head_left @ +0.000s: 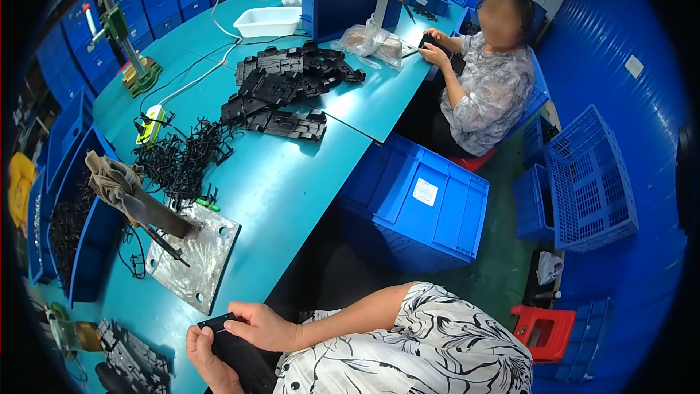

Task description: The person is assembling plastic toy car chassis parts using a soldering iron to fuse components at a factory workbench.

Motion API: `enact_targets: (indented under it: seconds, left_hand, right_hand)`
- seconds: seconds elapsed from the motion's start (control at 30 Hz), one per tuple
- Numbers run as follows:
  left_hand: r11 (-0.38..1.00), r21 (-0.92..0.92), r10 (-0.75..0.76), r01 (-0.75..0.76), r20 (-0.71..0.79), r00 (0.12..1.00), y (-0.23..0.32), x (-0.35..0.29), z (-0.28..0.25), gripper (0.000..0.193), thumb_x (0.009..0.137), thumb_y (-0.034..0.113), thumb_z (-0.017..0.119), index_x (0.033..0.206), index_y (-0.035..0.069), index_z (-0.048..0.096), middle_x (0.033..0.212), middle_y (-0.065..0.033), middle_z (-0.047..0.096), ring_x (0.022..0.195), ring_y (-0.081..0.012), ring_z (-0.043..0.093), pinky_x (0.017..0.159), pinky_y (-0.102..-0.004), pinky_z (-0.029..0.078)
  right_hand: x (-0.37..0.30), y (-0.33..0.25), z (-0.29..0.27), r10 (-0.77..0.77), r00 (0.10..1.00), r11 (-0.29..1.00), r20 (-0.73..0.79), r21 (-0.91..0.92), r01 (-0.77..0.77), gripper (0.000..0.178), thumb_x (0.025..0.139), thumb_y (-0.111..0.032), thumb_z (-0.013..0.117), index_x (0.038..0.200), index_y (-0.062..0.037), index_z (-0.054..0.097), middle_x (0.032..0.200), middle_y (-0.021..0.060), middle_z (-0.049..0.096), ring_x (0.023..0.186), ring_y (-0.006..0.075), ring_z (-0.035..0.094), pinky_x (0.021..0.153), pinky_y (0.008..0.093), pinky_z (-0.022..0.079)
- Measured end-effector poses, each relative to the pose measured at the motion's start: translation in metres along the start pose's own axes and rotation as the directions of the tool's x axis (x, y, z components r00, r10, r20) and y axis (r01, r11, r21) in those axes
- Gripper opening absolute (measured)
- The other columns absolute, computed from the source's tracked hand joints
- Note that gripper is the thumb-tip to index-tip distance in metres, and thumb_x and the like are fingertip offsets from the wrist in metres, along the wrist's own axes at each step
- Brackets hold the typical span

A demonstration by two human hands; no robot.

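Note:
At the table's near edge, my left hand [210, 362] and my right hand [261, 327] are both closed on a black plastic panel [244, 356]. The left fingers grip its left end, while the right thumb and fingers press on its upper edge. Part of the panel is hidden by my hands and sleeve. Just beyond stands a metal post [162, 211] on a silver base plate [219, 248], its top wrapped in grey cloth [113, 179]. A thin tool like a soldering iron [162, 241] hangs from the post, tip downward.
Tangled black plastic pieces [182, 164] and stacked black panels [284, 91] cover the table's middle. More panels [131, 357] lie left of my hands. Blue bins [91, 248] line the left edge. A closed blue crate [415, 201] and a co-worker [492, 80] are to the right.

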State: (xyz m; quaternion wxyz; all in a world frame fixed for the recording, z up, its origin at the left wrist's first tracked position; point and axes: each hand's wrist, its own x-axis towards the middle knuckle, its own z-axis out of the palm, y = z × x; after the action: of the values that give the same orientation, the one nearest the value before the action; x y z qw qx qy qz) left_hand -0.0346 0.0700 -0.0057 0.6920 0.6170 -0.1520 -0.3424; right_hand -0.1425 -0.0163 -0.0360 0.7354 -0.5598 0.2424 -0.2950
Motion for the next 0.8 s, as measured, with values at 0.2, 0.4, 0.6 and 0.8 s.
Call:
enact_targets:
  seconds: [0.2, 0.4, 0.6, 0.8]
  left_hand:
    - [0.998, -0.049, -0.037, 0.038, 0.027, 0.999, -0.004, 0.003, -0.008, 0.020, 0.084, 0.010, 0.056, 0.069, 0.011, 0.042, 0.066, 0.0056, 0.045, 0.061, -0.0033, 0.042, 0.056, -0.0172, 0.037]
    - [0.999, -0.048, -0.025, 0.026, 0.024, 0.999, -0.005, 0.002, -0.005, 0.020, 0.084, 0.010, 0.056, 0.070, 0.012, 0.042, 0.066, 0.0055, 0.045, 0.060, -0.0034, 0.042, 0.056, -0.0176, 0.038]
    - [0.995, -0.078, -0.066, 0.069, 0.043, 0.997, -0.007, 0.005, -0.010, 0.020, 0.084, 0.011, 0.057, 0.070, 0.012, 0.042, 0.067, 0.0055, 0.045, 0.061, -0.0032, 0.042, 0.057, -0.0169, 0.038]
    - [0.998, -0.011, -0.069, 0.069, -0.033, 0.997, 0.001, 0.001, -0.016, 0.014, 0.078, 0.009, 0.059, 0.068, 0.011, 0.049, 0.068, 0.0047, 0.046, 0.066, -0.0060, 0.044, 0.062, -0.0220, 0.037]
  right_hand:
    - [0.000, 0.003, 0.001, 0.011, 1.000, 1.000, 0.019, 0.007, -0.011, 0.020, 0.086, -0.013, 0.057, 0.076, 0.0017, 0.047, 0.062, 0.0074, 0.046, 0.061, 0.0124, 0.042, 0.057, 0.0307, 0.039]
    - [0.000, 0.000, -0.002, 0.007, 1.000, 1.000, 0.024, -0.011, -0.007, 0.020, 0.085, -0.013, 0.057, 0.076, 0.0017, 0.047, 0.062, 0.0073, 0.046, 0.061, 0.0120, 0.041, 0.057, 0.0306, 0.039]
    - [0.001, 0.002, -0.002, 0.028, 0.999, 1.000, 0.029, -0.006, -0.028, 0.021, 0.085, -0.013, 0.057, 0.075, 0.0017, 0.047, 0.061, 0.0069, 0.046, 0.061, 0.0121, 0.042, 0.056, 0.0310, 0.039]
    - [0.003, 0.006, 0.008, 0.052, 0.998, 0.996, 0.043, -0.070, -0.049, 0.023, 0.087, -0.018, 0.059, 0.077, -0.0006, 0.048, 0.062, 0.0064, 0.045, 0.063, 0.0111, 0.042, 0.057, 0.0317, 0.040]
